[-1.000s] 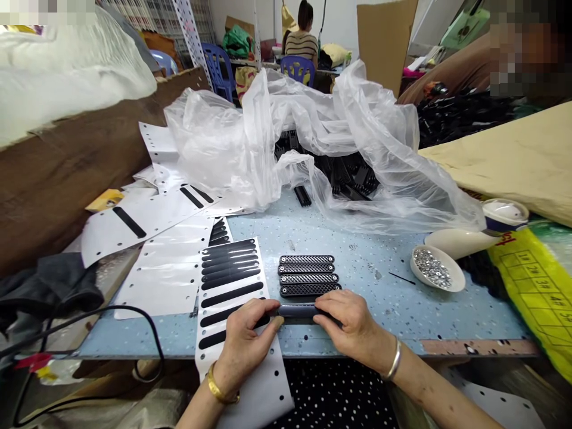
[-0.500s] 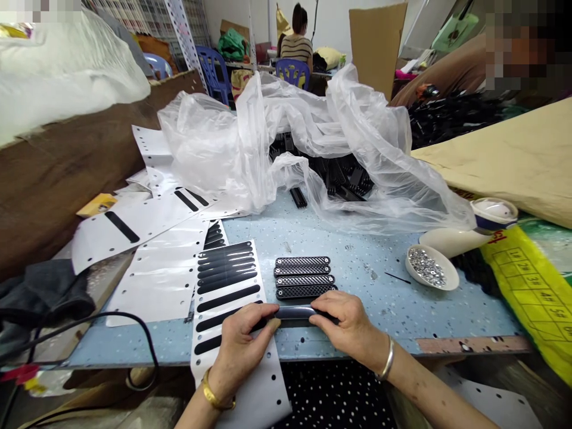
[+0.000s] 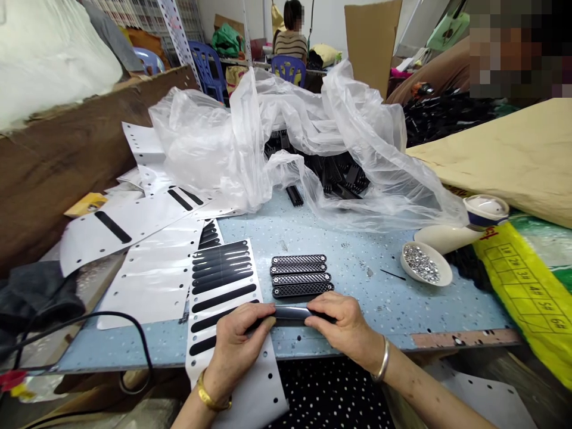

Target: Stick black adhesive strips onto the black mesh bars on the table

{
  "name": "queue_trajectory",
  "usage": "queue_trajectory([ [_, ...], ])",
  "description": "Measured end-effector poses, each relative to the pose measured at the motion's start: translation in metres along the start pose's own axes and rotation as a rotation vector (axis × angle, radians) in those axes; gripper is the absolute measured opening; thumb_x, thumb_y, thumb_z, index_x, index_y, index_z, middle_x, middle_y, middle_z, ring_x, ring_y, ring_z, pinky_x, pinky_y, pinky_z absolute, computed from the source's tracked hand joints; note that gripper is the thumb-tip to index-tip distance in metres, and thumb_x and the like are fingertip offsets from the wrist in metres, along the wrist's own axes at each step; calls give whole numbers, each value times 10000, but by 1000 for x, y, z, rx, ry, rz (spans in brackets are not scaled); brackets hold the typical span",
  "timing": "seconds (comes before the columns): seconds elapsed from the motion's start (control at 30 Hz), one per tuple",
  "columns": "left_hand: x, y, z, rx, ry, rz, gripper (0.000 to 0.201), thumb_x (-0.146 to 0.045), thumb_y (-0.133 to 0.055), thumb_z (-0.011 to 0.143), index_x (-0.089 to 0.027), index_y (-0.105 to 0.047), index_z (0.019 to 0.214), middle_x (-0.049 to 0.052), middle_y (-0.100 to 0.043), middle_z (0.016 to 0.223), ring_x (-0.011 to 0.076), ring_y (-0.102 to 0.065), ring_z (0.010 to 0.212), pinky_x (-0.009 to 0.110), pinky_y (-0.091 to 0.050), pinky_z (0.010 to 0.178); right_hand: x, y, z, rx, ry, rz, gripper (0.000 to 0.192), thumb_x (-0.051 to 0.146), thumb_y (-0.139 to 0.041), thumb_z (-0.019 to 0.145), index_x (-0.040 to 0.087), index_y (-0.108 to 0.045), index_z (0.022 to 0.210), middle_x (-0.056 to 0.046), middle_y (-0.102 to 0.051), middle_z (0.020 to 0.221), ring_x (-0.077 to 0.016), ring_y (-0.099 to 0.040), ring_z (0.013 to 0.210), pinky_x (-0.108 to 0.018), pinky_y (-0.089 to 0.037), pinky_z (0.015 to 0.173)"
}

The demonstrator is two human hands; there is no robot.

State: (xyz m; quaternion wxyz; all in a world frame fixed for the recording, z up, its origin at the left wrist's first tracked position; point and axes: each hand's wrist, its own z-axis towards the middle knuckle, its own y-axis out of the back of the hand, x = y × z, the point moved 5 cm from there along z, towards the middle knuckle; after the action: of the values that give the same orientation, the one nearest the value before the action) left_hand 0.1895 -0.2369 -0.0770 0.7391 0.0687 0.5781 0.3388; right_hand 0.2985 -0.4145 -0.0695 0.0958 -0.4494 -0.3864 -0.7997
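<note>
My left hand (image 3: 243,336) pinches one end of a glossy black strip-shaped piece (image 3: 291,313), thumb and fingertips closed on it. The other end is gripped by my right hand (image 3: 342,325), so the piece lies level between them, close to the table's near edge. Both its ends are partly hidden by my fingers. Just beyond it lie several black bars (image 3: 301,277) with a crosshatched face, side by side. Under my left hand rests a white backing sheet (image 3: 261,375) bearing several black rounded strips (image 3: 223,298).
A crumpled clear plastic bag (image 3: 205,143) spills black plastic parts (image 3: 339,173) at the back. To the right, a white bowl (image 3: 442,274) holds small metal pieces near a thin black stick (image 3: 393,274). More white sheets (image 3: 147,268) and a black cable (image 3: 138,333) lie left.
The whole view has shifted slightly, so most things appear a little further left. Both hands keep their hold on the black piece, with hardly any movement.
</note>
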Motion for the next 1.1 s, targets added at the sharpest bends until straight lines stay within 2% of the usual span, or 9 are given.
queue_trajectory([
  [0.2, 0, -1, -1, 1, 11, 10, 143, -175, -644, 839, -228, -716, 951, 17, -744, 904, 161, -706, 819, 283, -594, 755, -3, -1, -5, -41, -30, 33, 195, 113, -721, 749, 185, -752, 928, -49, -722, 835, -178, -649, 741, -315, -541, 688],
  [0.37, 1, -1, -1, 2, 15, 11, 145, -176, -651, 838, -236, -714, 954, 7, -745, 903, 152, -705, 816, 271, -592, 755, -6, -1, -8, -52, -89, 91, 209, 117, -714, 758, 194, -754, 948, -56, -725, 857, -186, -657, 778, -331, -554, 718],
  [0.6, 1, -1, -1, 8, 26, 3, 140, -184, -650, 840, -236, -715, 954, 6, -743, 916, 151, -705, 833, 270, -591, 779, -4, -2, -9, -76, -34, 67, 187, 151, -679, 799, 195, -747, 968, -61, -725, 867, -187, -654, 783, -349, -555, 722],
  [0.73, -1, 0, 1, -5, 21, 9, 130, -198, -642, 840, -223, -717, 942, 15, -745, 912, 164, -709, 830, 279, -598, 771, -7, -1, -10, -43, -50, 51, 221, 169, -694, 783, 195, -737, 998, -62, -723, 886, -189, -661, 796, -345, -560, 734],
  [0.87, -3, 1, 2, -12, 15, 37, 126, -214, -632, 840, -221, -718, 932, 14, -747, 895, 166, -713, 805, 277, -606, 740, -13, 13, -19, -55, -129, 8, 395, 162, -750, 706, 166, -692, 1097, -78, -710, 964, -199, -667, 848, -346, -564, 778],
  [1.0, 2, 2, 0, -33, 46, 78, 183, -244, -647, 825, -216, -711, 994, 21, -750, 899, 170, -718, 779, 277, -616, 704, -21, 34, -34, -108, -165, -75, 336, 140, -738, 692, 163, -700, 1025, -65, -693, 901, -182, -642, 782, -318, -556, 719],
  [1.1, 5, 2, -2, -27, 40, 92, 237, -251, -654, 812, -207, -700, 1041, 33, -748, 925, 176, -719, 787, 290, -620, 708, -28, 41, -42, -124, -237, -96, 298, 151, -742, 688, 161, -704, 983, -54, -679, 845, -174, -629, 737, -305, -544, 678],
])
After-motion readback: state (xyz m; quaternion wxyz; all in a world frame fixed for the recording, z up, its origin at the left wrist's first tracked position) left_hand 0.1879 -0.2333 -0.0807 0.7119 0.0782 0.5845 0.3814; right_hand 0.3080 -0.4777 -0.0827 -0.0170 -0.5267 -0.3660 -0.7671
